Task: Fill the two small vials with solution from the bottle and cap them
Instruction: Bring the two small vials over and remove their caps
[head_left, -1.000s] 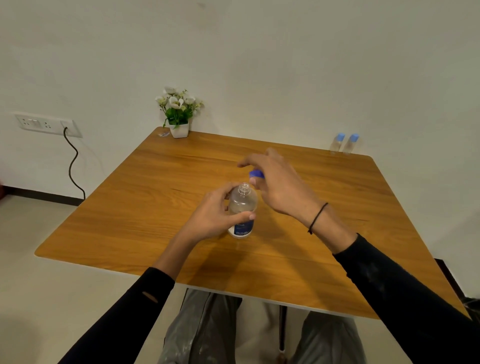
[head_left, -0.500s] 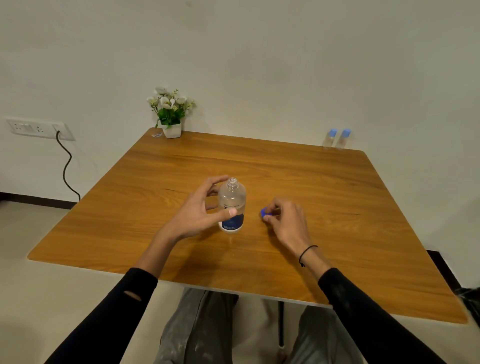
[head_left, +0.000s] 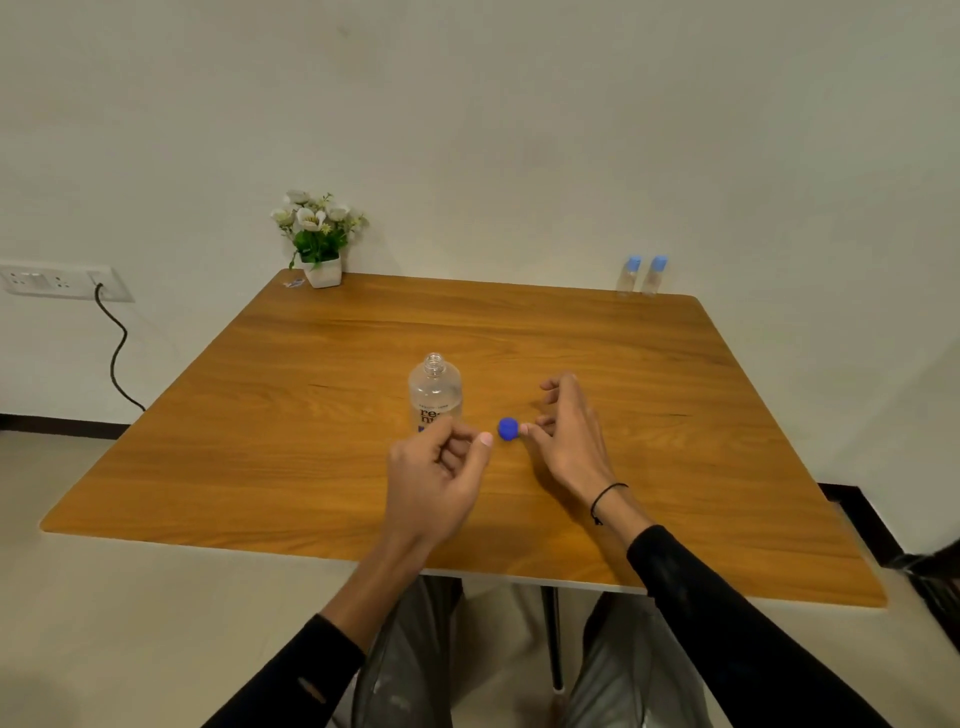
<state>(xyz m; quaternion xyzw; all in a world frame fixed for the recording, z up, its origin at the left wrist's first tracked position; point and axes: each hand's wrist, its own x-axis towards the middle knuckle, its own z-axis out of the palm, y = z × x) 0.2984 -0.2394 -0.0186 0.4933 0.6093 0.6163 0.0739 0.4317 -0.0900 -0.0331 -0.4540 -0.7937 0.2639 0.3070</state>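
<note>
Now both hands loosely curled: left hand (head_left: 434, 480), right hand (head_left: 569, 439) flanking blue cap (head_left: 508, 428).

Head view, looking forward-down over table (head_left: 311, 415).

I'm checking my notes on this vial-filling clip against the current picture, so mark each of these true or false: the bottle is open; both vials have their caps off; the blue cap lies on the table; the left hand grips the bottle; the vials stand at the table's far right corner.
1. The bottle is open. True: its neck is bare.
2. Both vials have their caps off. False: each wears a light blue cap.
3. The blue cap lies on the table. True, beside the right hand.
4. The left hand grips the bottle. False: it is just in front of the bottle, holding nothing.
5. The vials stand at the far right corner. True, side by side.
</note>
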